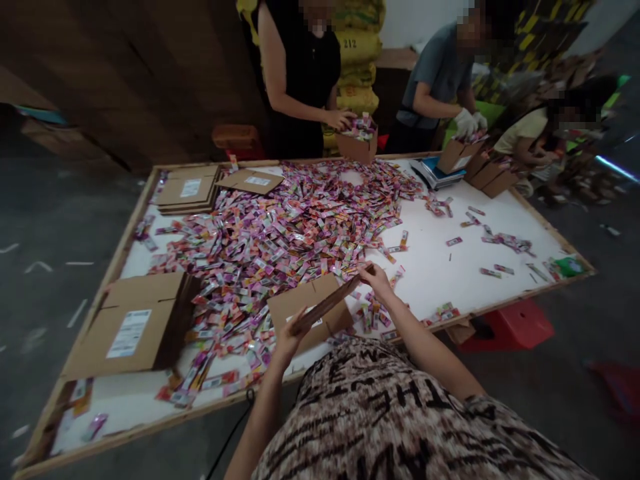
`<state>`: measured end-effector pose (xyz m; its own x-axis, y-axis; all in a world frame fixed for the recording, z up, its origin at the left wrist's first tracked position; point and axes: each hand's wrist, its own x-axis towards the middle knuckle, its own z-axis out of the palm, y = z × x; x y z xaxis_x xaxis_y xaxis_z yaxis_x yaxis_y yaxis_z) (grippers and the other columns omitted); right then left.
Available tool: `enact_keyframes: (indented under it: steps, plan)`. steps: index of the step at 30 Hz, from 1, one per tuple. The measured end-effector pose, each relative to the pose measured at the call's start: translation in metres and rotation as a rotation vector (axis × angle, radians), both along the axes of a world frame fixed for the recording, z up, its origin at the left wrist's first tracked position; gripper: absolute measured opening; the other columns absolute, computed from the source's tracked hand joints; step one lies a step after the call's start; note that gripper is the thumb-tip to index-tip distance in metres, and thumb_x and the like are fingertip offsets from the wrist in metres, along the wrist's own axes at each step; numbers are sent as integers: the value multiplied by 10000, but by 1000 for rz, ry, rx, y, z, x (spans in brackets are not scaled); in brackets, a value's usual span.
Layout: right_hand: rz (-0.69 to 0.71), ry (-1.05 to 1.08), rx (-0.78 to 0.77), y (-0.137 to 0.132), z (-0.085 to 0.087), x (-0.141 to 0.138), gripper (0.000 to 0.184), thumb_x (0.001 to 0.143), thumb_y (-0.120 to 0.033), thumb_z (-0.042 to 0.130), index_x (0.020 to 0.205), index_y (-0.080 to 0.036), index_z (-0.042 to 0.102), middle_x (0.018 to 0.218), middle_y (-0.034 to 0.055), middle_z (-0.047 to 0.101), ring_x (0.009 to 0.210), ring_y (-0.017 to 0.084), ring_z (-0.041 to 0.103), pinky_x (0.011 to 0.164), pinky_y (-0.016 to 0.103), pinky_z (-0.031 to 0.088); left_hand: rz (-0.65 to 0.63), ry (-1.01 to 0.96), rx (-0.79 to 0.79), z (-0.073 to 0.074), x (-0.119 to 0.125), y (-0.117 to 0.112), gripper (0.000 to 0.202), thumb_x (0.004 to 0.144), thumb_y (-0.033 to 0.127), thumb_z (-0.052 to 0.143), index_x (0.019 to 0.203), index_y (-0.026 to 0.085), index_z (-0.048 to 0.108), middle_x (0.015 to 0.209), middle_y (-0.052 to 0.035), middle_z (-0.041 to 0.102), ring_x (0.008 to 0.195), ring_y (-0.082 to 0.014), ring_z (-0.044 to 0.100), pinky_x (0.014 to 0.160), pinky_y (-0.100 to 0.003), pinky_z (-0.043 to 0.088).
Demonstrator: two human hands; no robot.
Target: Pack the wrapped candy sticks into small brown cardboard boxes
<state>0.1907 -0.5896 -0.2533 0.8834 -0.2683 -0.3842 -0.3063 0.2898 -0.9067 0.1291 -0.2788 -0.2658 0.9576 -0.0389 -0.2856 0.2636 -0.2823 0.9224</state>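
Between my two hands is a folded-flat cardboard box (327,305), seen nearly edge-on and tilted up to the right. My left hand (289,339) is closed on its near left end, and my right hand (377,280) pinches the far right end. Just beyond and below it lies another flat cardboard box (287,301) with a white label, partly covered by the held one. Around these spreads a large heap of small purple, pink and orange packets (280,233), with a few loose packets near my right forearm.
A stack of flat labelled boxes (145,287) stands at left, a smaller stack (175,190) behind it. The white table (430,273) has a raised wooden rim (505,303). Across it, one person fills an open box (357,143); a gloved person handles another box (457,155).
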Motion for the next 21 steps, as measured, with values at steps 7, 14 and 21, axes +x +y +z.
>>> enact_keyframes:
  steps: [7, 14, 21]
  plan:
    - [199, -163, -113, 3, -10, 1, 492, 675, -483, 785, 1064, -224, 633, 1077, 27, 662, 999, 191, 595, 921, 334, 514, 113, 27, -244, 0, 10, 11, 1187, 611, 604, 851, 1602, 189, 347, 1541, -224, 481, 1361, -378, 534, 1089, -492, 471]
    - [410, -36, -450, 15, -36, -16, 742, 486, -394, 920, 1147, -198, 645, 1178, 83, 675, 1125, 290, 605, 1037, 459, 477, 41, -210, 20, -24, 6, -18, 1302, 660, 614, 851, 1655, 209, 117, 1673, -209, 227, 1546, -372, 258, 1244, -523, 268]
    - [367, -144, -567, 41, -58, -25, 562, 484, -276, 927, 987, -189, 690, 1087, 67, 705, 1049, 275, 652, 994, 453, 515, -580, -614, 355, -28, -15, 18, 533, 937, 489, 622, 1416, 256, 612, 1431, -146, 611, 1475, -361, 396, 1218, -644, 256]
